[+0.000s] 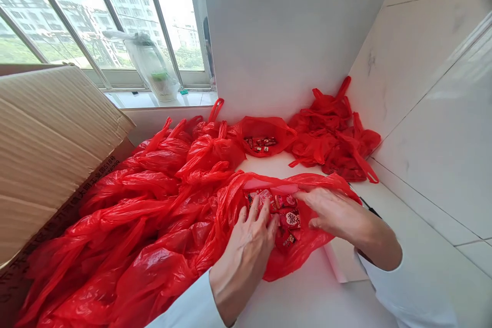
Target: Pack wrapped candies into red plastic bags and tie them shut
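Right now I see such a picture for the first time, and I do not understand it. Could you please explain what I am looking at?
No machine here: a camera worn on a person's head looks forward and down at their bare hands. The left hand has its fingers spread over small wrapped packets in an open red bag. The right hand reaches into the bag's other side; whether it grips anything is unclear. The bag lies on a white surface. Many tied red bags crowd the left, beside a cardboard box. Another open bag with packets is farther back.
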A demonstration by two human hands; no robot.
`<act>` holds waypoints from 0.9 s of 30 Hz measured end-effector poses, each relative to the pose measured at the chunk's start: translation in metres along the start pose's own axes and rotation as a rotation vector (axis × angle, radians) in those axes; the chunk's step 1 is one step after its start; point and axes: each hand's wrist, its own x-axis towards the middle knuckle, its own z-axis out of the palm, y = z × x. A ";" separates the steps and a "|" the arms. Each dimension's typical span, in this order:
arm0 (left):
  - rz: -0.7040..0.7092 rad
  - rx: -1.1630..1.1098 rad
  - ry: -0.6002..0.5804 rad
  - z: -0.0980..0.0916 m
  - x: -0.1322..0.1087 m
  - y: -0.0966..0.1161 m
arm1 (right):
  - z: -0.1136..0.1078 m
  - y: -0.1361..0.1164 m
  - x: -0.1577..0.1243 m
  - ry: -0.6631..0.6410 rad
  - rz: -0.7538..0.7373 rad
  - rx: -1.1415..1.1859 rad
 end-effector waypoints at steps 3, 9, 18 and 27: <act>-0.171 0.046 0.003 -0.029 -0.004 -0.018 | -0.005 0.003 -0.005 0.094 -0.162 0.072; -0.407 0.065 -0.049 -0.064 -0.042 -0.058 | -0.028 0.002 -0.020 0.266 -0.479 0.151; -0.364 -0.012 -0.105 -0.057 -0.043 -0.058 | 0.002 0.063 -0.008 0.417 -0.040 -0.060; -0.377 -0.300 0.154 -0.074 -0.044 -0.090 | -0.040 0.053 -0.018 0.412 0.069 0.302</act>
